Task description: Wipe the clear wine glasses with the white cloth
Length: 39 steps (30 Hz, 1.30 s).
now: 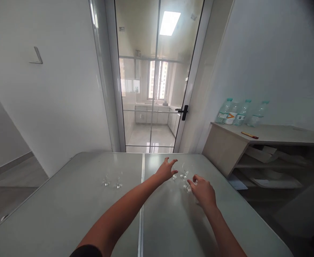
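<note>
Left half of smooth grey-green table [74, 210]: two small, clear, glass-like pieces [118, 185]. Right half, far: left hand [167, 169], fingers spread, beside three similar clear pieces [184, 175]; right hand [204, 191] curled at the nearest, pinching or not, can't tell.

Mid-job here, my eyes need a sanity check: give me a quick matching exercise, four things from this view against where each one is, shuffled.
Things:
1. Door handle
2. Bottles
3. Left hand
4. Two clear pieces farthest left

Places:
A. Over the table, right of the metal strip
B. On top of the cabinet
C. On the table, left of the metal strip
D. On the glass door's right side

Pairs: 1-D, 2-B, 3-A, 4-C
</note>
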Each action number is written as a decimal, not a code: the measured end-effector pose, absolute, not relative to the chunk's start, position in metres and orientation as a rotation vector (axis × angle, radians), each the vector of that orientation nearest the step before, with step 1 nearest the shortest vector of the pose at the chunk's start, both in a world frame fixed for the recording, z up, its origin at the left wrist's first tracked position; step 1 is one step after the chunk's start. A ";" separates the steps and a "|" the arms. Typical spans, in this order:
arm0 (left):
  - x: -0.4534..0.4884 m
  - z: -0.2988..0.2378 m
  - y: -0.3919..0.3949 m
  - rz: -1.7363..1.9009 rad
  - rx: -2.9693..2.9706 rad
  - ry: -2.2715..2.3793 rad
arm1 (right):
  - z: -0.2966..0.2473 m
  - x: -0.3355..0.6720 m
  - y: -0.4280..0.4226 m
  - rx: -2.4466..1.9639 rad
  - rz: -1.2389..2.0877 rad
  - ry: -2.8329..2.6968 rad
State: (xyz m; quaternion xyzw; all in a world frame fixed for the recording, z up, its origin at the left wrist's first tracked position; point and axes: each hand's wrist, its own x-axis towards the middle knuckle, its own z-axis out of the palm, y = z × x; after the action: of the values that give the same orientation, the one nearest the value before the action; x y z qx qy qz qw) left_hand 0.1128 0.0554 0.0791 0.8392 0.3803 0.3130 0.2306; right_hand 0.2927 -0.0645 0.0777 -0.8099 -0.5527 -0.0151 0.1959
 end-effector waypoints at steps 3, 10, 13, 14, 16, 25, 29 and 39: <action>0.126 0.080 0.056 0.779 2.297 1.105 | 0.081 0.292 -0.072 -2.289 -0.003 -1.551; 0.104 0.098 0.021 0.823 2.269 1.200 | 0.080 0.277 -0.103 -2.203 -0.044 -1.511; 0.054 0.111 -0.021 1.116 2.259 1.205 | 0.078 0.253 -0.116 -2.014 -0.102 -1.514; 0.033 0.114 -0.036 1.203 2.241 1.218 | 0.077 0.242 -0.119 -1.930 -0.097 -1.535; -0.013 0.119 -0.064 1.328 2.173 1.292 | 0.078 0.214 -0.120 -1.762 -0.030 -1.608; -0.171 0.109 -0.112 1.401 1.997 1.922 | 0.083 0.049 -0.100 -1.445 0.376 -1.981; -0.201 0.101 -0.105 1.398 1.850 2.050 | 0.079 0.001 -0.086 -1.385 0.431 -2.067; -0.230 0.092 -0.082 1.222 1.786 2.176 | 0.087 -0.044 -0.061 -1.437 0.431 -2.156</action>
State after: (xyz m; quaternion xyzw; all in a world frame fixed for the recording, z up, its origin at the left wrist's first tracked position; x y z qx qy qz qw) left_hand -0.2304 -0.0821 0.0916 0.5817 0.7086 0.3978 0.0362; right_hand -0.0443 -0.0608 0.0872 -0.5289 -0.7938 0.1586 0.2549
